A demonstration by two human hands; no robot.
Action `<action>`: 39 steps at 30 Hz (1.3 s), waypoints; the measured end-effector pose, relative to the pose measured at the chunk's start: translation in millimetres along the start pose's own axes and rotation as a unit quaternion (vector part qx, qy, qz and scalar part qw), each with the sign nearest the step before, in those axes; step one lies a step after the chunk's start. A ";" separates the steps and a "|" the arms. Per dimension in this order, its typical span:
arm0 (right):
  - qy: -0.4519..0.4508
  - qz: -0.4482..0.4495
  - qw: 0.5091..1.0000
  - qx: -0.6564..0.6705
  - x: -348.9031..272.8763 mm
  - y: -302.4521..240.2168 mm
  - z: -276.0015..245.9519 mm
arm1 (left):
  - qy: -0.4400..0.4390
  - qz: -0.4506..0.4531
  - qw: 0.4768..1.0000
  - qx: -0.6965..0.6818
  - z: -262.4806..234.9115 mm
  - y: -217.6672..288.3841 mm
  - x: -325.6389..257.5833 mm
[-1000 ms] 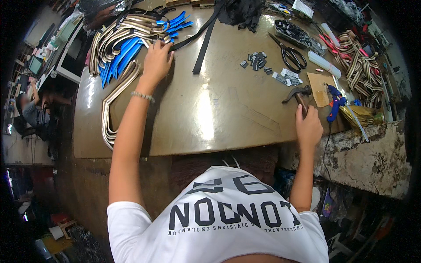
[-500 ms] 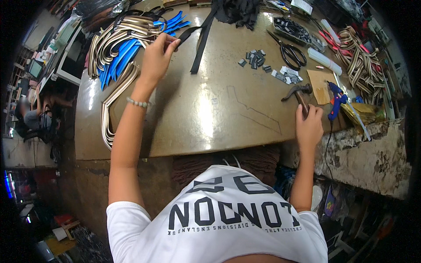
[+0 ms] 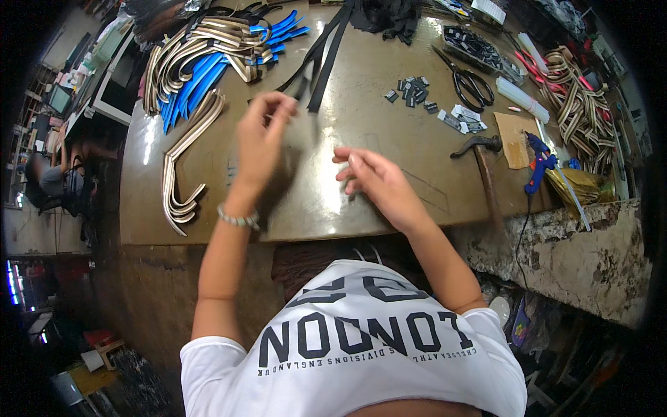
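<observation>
My left hand [image 3: 262, 139] is over the middle-left of the table, its fingers pinched on the end of a black strap [image 3: 328, 66], which runs back toward the far edge. Motion blurs the fingertips a little. My right hand [image 3: 379, 182] hovers over the table's near middle, fingers apart, with nothing in it. To its right lies a hammer [image 3: 490, 181], head away from me and handle toward the near edge. Cream-and-brown strips [image 3: 182, 160] lie bent on the left, below a pile of similar strips [image 3: 201, 59] and blue strips [image 3: 201, 83].
On the right of the table [image 3: 306, 208] are small dark clips [image 3: 417, 92], black-handled scissors [image 3: 471, 87], a clear box of black pieces [image 3: 472, 47], a brown card [image 3: 513, 142] and a blue glue gun [image 3: 538, 163]. Black fabric [image 3: 385, 17] is heaped at the back.
My right hand has let go of the hammer and moved left to the middle. My left hand has come nearer and slightly right, drawing the strap end with it.
</observation>
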State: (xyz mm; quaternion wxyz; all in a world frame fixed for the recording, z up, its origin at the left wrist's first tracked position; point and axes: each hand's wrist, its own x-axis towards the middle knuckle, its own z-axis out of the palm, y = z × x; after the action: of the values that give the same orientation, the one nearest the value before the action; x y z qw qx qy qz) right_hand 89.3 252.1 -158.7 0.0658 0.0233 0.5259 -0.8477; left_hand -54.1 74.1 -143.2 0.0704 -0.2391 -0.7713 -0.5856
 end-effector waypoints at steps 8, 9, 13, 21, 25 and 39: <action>-0.142 0.112 0.983 0.027 90.1 -43.3 -47.5 | -0.107 -0.251 0.962 -0.005 20.2 49.2 -105.1; -0.136 0.092 0.986 -0.035 104.9 -52.3 -59.3 | -0.122 -0.214 0.969 0.007 19.9 50.1 -112.7; -0.051 -0.024 0.963 -0.262 167.0 -61.6 -91.5 | -0.209 -0.048 0.968 0.130 18.1 54.5 -140.4; 0.116 -0.228 0.761 -0.596 250.8 -12.0 -104.2 | -0.123 0.040 0.949 0.288 25.7 38.2 -132.7; 0.171 -0.220 0.784 -0.555 249.7 -11.7 -96.1 | -0.126 0.051 0.940 0.312 18.6 33.8 -130.1; 0.653 -0.145 0.580 -0.466 -164.3 -58.1 -183.7 | -0.180 0.050 0.920 0.345 16.6 22.6 -122.2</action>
State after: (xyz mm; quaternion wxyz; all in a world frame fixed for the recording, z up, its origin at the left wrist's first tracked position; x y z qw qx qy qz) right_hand 238.6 456.2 -171.2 -0.4175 0.4595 0.7460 -0.2410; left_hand 66.0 59.2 -176.1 0.0373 -0.3393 -0.9123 -0.2262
